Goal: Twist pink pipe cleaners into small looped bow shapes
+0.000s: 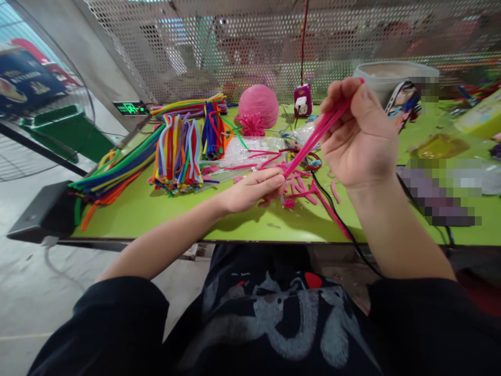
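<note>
Several bright pink pipe cleaners (307, 148) stretch at a slant between my two hands above the table. My left hand (256, 189) pinches their lower end, low over the table. Higher up and to the right, my right hand (362, 136) is closed round the upper part, and a pink tip shows above the thumb. Below lie cut pink pipe cleaner pieces (303, 189) and a small pink tuft (289, 203). Behind them, a pink ball (259, 104) stands with a looped pink pipe cleaner flower (251, 124) against its front.
Bundles of multicoloured pipe cleaners (178, 154) stand and lie at the left. A purple power adapter (302, 101), a clear tub (395, 70) and a black cable (332, 201) are at the back and right. Perforated metal (250, 47) closes the table's rear.
</note>
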Demonstrator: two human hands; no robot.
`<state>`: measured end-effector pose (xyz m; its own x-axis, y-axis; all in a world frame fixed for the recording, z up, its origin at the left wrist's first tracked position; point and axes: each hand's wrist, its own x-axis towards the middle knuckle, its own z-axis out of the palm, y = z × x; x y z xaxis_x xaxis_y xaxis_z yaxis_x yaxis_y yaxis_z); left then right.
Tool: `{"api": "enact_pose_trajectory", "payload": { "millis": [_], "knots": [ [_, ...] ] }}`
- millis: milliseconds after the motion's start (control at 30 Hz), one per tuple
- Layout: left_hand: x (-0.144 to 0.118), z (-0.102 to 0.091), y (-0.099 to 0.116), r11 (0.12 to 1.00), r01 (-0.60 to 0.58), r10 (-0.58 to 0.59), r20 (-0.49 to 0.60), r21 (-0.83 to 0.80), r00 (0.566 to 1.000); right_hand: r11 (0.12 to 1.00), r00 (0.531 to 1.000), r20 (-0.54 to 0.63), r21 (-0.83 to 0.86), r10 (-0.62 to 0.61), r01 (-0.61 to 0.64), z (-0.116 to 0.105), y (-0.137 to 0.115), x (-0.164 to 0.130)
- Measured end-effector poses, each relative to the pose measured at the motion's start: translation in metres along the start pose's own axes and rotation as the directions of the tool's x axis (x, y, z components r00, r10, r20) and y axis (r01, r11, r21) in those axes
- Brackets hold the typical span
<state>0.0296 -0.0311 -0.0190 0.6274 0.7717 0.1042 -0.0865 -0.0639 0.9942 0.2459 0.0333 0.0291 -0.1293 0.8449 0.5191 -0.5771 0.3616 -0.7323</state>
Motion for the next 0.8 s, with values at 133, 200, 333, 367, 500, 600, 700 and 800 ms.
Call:
{"api": "enact_pose_trajectory", "payload": {
  "millis": [133,200,333,367,500,600,700,800],
  "knots": [
    [0.002,0.002,-0.005,0.998,0.042,-0.042,0.000,-0.048,0.999,0.997,0.999,-0.013,0.065,-0.051,0.052,0.009,0.002,-0.004],
    [0.003,0.003,-0.006,0.995,0.071,-0.072,-0.008,-0.074,0.997,0.994,0.999,-0.006,0.097,-0.049,0.050,0.012,0.003,-0.005],
    [0.001,-0.007,-0.004,0.986,0.120,-0.116,0.046,-0.115,0.992,0.990,1.000,-0.015,0.143,0.013,-0.010,0.014,0.003,-0.003],
    [0.001,-0.013,-0.002,0.984,0.138,-0.128,0.088,-0.114,0.988,0.989,0.998,-0.036,0.145,0.041,-0.035,0.013,0.002,-0.003],
    [-0.001,-0.041,0.009,0.980,0.189,-0.171,0.220,-0.066,0.961,0.978,0.991,-0.043,0.174,0.123,-0.114,0.014,-0.002,-0.002],
    [0.005,-0.050,0.024,0.994,0.089,-0.089,0.000,-0.071,0.996,0.976,0.994,0.029,0.187,0.107,-0.110,0.017,0.000,-0.005],
    [0.019,-0.037,0.042,0.998,-0.059,0.052,-0.192,-0.030,0.980,0.984,0.995,0.057,0.157,0.081,-0.089,0.019,0.004,-0.009],
    [0.037,-0.010,0.057,0.991,-0.132,0.127,-0.119,-0.037,0.985,0.998,0.999,0.033,0.052,0.036,-0.037,0.020,0.007,-0.011]
  ]
}}
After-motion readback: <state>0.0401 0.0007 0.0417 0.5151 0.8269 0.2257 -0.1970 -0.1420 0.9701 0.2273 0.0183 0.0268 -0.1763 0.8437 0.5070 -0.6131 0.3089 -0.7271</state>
